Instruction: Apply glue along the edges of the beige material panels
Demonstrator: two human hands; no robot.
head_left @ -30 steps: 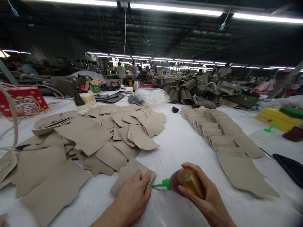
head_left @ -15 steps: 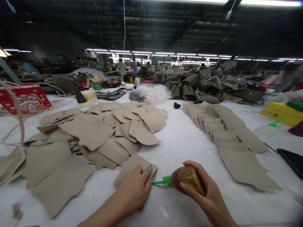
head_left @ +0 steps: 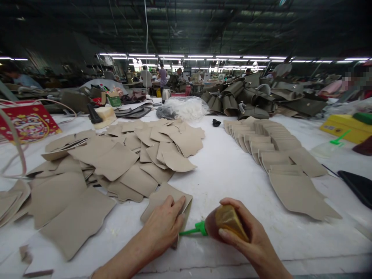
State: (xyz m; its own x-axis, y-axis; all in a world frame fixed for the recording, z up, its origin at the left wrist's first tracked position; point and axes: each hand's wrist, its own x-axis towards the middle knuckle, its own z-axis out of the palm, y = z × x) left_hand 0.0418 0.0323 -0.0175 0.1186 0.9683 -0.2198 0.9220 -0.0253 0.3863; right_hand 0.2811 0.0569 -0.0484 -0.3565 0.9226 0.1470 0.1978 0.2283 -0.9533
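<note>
Right now your left hand [head_left: 164, 226] lies flat, fingers uncurled, pressing down on the near part of the beige fabric cut piece [head_left: 162, 193] at the front of the white worktop [head_left: 226, 174], while the grip of your right hand [head_left: 250, 240] is closed round the amber plastic squeeze bottle [head_left: 225, 223]. The bottle lies almost level, long axis right to left, so its green tapered nozzle [head_left: 192, 231] points at the piece's right edge just beside your left fingertips; whether the tip touches, I cannot tell. Loose beige pieces [head_left: 116, 162] heap behind on the left, and an overlapped row [head_left: 270, 151] lies well apart on the right
</note>
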